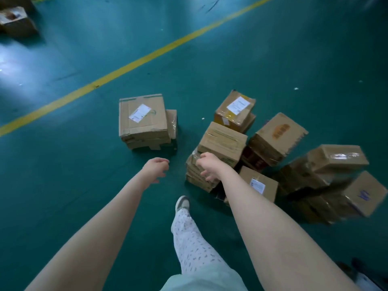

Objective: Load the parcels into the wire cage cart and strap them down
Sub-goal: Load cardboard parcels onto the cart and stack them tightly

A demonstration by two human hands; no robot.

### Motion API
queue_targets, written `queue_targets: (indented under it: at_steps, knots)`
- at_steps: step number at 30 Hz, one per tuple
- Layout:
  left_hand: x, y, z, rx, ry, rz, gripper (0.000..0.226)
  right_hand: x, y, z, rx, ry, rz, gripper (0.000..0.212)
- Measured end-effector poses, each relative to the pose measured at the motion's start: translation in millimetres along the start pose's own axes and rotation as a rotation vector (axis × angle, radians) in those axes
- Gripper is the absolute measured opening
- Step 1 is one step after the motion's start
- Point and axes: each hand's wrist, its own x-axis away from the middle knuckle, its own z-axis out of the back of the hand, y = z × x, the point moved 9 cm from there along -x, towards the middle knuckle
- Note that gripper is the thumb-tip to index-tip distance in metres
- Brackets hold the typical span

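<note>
Several brown cardboard parcels lie in a loose pile on the green floor. A labelled parcel [142,119] stands apart at the left with a thin one [172,123] leaning on its side. A tape-wrapped stack [197,173] sits nearest me, under a plain parcel [223,142]. My right hand [206,165] reaches over that stack, fingers spread, holding nothing; contact is unclear. My left hand [156,169] hovers over bare floor between the two groups, fingers loosely curled and empty. No wire cage cart or strap is in view.
More parcels [279,137] [338,157] [365,193] crowd the right side, blurred. A yellow floor line [134,64] runs diagonally behind the pile. Another box [17,22] sits far top left. My leg and shoe [182,203] stand just before the stack.
</note>
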Motion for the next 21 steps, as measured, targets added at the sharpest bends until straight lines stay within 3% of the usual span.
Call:
queue_targets:
  at_steps: [11,21]
  knots:
    - [-170.4,50.7,140.3,-0.046,0.147,0.046,0.033,-164.7,-123.2,-37.1,0.040,-0.054,-0.062,0.053]
    - [-361.6,-0.7,212.6,-0.054,0.205,0.171,0.044,-350.6,-154.8,-73.5,-0.005,0.061,-0.130,0.048]
